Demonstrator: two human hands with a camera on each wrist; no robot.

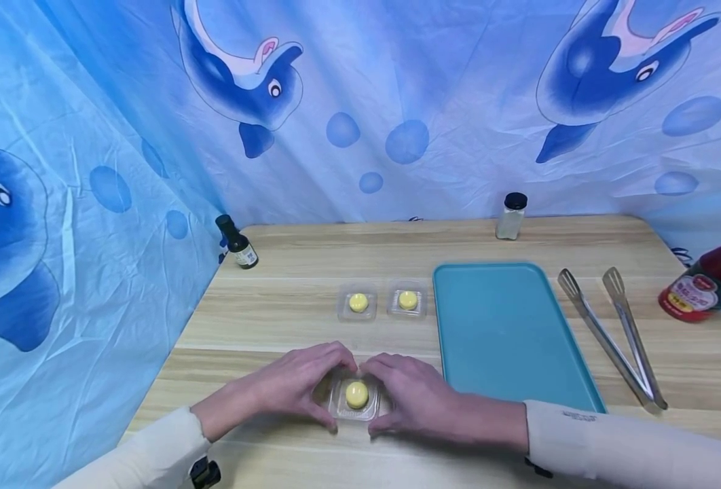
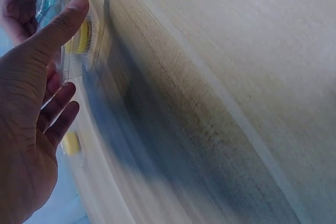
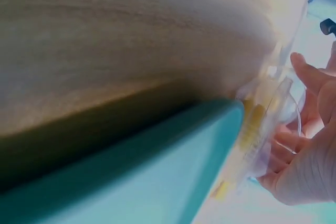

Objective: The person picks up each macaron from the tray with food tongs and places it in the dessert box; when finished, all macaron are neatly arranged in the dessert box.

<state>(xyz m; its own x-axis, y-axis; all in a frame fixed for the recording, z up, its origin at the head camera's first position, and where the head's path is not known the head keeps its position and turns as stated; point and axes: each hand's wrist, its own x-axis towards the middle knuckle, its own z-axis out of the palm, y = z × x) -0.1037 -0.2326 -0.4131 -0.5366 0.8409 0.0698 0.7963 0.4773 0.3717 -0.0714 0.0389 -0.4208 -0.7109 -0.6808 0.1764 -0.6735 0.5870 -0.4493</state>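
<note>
A small clear plastic box (image 1: 342, 411) holding a round, smooth yellow piece (image 1: 356, 394) is between my two hands, low in the head view. My left hand (image 1: 302, 380) curves round its left side, thumb at the near corner and fingers at the far edge. From the right, my right hand (image 1: 415, 397) grips it in the same way. In the left wrist view the thumb (image 2: 60, 27) overlaps the box wall. The right wrist view shows the box (image 3: 273, 108) against the right fingers. Two similar clear boxes, left (image 1: 366, 315) and right (image 1: 418, 312), stand farther back, each with a yellow piece.
A teal tray (image 1: 507, 326) lies right of the boxes, its left edge near my right hand. Metal tongs (image 1: 611, 346) lie beyond it. A red-labelled bottle (image 1: 703, 285) is far right, a black-capped jar (image 1: 510, 217) at the back, a dark bottle (image 1: 238, 243) back left.
</note>
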